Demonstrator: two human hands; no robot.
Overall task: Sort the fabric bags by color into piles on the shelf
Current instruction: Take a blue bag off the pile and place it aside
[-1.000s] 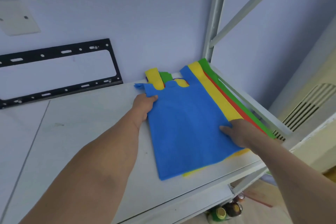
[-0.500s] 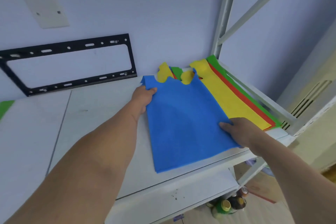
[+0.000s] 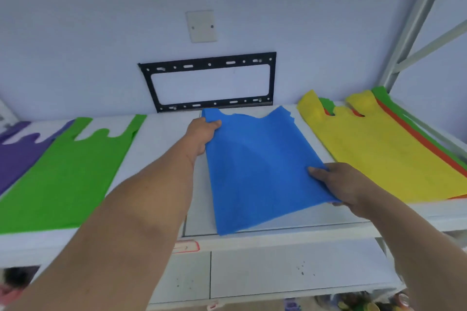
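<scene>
Left hand (image 3: 202, 134), right hand (image 3: 341, 184) grip blue bag (image 3: 257, 164).

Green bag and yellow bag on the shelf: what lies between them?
In the head view, the blue bag lies between the green bag and the yellow bag, held by the left hand and right hand, with bare shelf beside it.

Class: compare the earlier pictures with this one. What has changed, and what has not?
The blue fabric bag has moved left off the yellow-topped stack of bags onto bare white shelf. Left hand and right hand keep their grip on it. The stack stayed put.
</scene>
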